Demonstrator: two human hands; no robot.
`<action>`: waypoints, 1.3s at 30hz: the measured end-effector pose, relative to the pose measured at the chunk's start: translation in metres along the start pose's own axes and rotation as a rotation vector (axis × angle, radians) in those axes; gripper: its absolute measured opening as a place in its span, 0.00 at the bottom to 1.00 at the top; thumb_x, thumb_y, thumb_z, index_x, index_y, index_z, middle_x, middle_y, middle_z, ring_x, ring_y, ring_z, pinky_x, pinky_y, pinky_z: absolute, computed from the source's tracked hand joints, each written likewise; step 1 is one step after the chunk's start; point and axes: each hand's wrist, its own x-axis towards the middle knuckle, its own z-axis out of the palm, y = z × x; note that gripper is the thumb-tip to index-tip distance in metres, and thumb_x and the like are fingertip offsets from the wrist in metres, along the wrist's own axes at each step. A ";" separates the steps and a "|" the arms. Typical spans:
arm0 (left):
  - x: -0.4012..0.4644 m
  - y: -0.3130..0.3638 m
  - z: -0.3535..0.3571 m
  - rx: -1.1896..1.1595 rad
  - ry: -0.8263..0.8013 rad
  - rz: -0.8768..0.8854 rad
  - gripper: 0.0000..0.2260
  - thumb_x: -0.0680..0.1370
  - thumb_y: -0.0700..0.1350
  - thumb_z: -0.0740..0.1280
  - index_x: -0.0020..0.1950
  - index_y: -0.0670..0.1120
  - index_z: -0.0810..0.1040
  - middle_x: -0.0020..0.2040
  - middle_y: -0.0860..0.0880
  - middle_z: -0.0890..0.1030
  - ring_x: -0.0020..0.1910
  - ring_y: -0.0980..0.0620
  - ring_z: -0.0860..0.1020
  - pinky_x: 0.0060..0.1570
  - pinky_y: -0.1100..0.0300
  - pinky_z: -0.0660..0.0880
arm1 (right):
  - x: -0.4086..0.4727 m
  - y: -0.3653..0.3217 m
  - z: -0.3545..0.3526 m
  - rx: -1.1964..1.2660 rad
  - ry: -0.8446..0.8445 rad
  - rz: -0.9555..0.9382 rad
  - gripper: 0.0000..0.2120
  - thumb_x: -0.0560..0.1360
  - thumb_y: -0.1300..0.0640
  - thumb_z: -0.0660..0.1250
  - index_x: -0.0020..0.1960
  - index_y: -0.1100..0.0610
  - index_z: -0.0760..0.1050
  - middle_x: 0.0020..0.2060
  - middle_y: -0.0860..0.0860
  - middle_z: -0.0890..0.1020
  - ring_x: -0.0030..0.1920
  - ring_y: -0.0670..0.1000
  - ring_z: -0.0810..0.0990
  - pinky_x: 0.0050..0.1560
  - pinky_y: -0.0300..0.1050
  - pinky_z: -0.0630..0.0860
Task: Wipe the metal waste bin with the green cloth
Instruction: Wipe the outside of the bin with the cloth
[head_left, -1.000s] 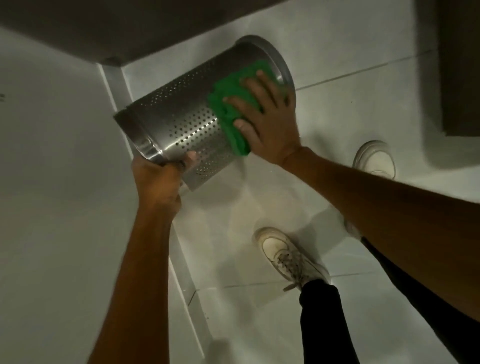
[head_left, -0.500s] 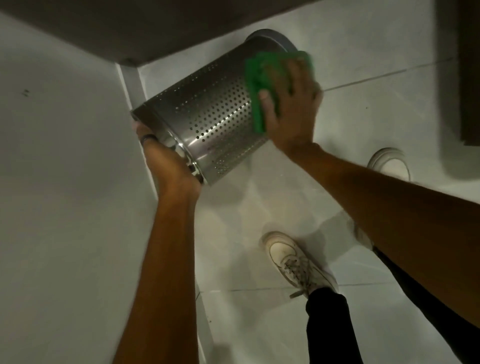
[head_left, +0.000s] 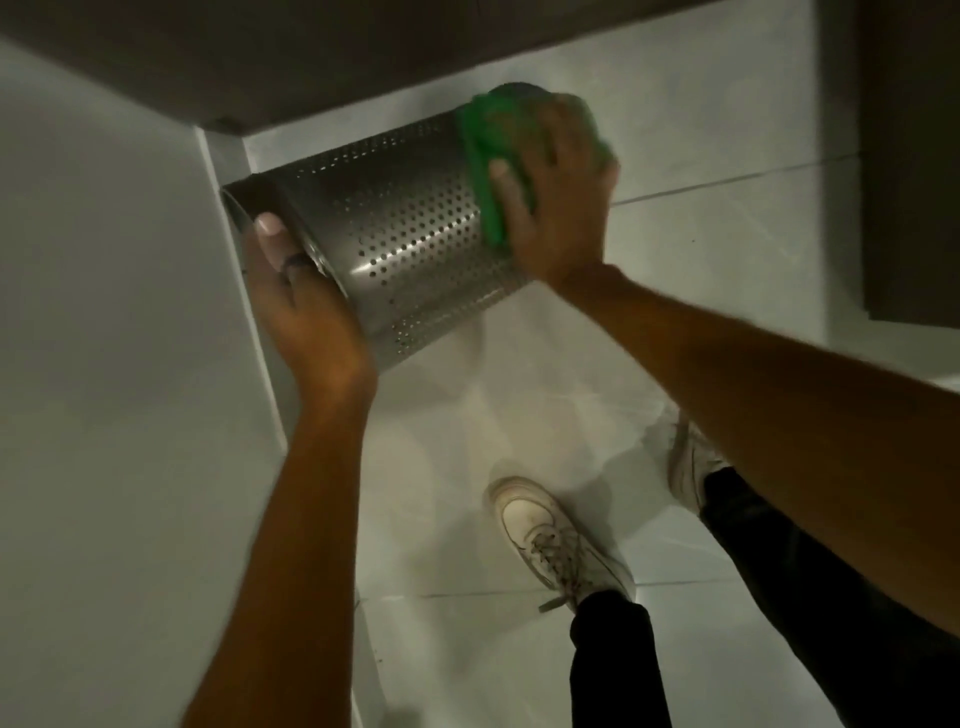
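Observation:
A perforated metal waste bin (head_left: 395, 239) is held sideways in the air, above the tiled floor. My left hand (head_left: 301, 306) grips its near-left rim, thumb on the edge. My right hand (head_left: 558, 197) presses a green cloth (head_left: 491, 156) against the bin's far right end. The cloth covers that end, and my fingers hide most of it. The right hand is motion-blurred.
A white wall (head_left: 114, 364) with a skirting edge runs along the left. A dark surface (head_left: 311, 57) spans the top, and a dark panel (head_left: 914, 156) stands at the right. Two white sneakers (head_left: 556, 535) stand on the pale floor tiles (head_left: 701, 104) below the bin.
My right hand has slid the cloth from the bin's side up to its far end. The left hand has shifted its grip around the rim, and the bin has turned.

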 end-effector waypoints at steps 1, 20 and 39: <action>-0.006 0.001 0.001 0.038 -0.021 0.063 0.21 0.86 0.51 0.54 0.71 0.39 0.73 0.64 0.40 0.81 0.63 0.46 0.80 0.65 0.48 0.77 | 0.014 0.009 -0.008 -0.019 -0.009 0.239 0.20 0.84 0.44 0.59 0.72 0.49 0.76 0.73 0.54 0.76 0.76 0.56 0.70 0.75 0.60 0.63; -0.034 -0.040 -0.051 0.126 -0.303 -0.296 0.26 0.65 0.36 0.78 0.62 0.44 0.78 0.52 0.50 0.86 0.50 0.49 0.86 0.43 0.56 0.84 | -0.014 -0.020 -0.043 -0.074 -0.319 0.063 0.21 0.85 0.41 0.55 0.73 0.44 0.75 0.74 0.50 0.75 0.77 0.56 0.69 0.75 0.64 0.65; -0.076 -0.052 -0.028 0.060 -0.341 -0.246 0.20 0.69 0.35 0.72 0.52 0.59 0.81 0.45 0.59 0.86 0.45 0.58 0.85 0.40 0.57 0.83 | -0.044 -0.107 -0.030 0.134 -0.276 -0.580 0.20 0.81 0.39 0.59 0.63 0.45 0.83 0.62 0.52 0.85 0.66 0.59 0.80 0.69 0.57 0.64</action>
